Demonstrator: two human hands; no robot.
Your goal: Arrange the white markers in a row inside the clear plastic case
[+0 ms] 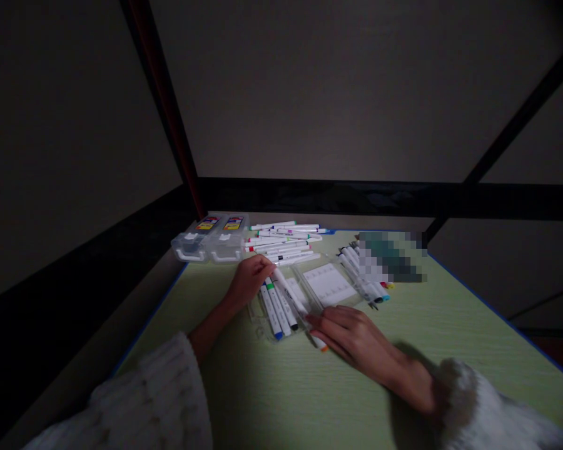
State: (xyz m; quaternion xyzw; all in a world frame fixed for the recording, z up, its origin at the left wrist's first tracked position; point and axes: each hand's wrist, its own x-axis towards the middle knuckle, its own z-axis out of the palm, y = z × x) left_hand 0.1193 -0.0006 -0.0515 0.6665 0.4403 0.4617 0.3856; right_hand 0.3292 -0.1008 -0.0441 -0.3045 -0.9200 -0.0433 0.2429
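A white marker with an orange end lies slantwise over a clear plastic case. My left hand is closed at its far end, fingertips pinched together. Near its orange end, the fingers of my right hand close on the same marker. Several white markers with blue, green and black marks lie side by side in the case, to the left of the held one. The open lid rests to the right, with a printed white sheet in it.
Two closed clear cases with handles stand at the table's far left. Loose white markers are piled at the back. More markers lie at right, beside a pixelated greenish patch. The pale green table has blue edging.
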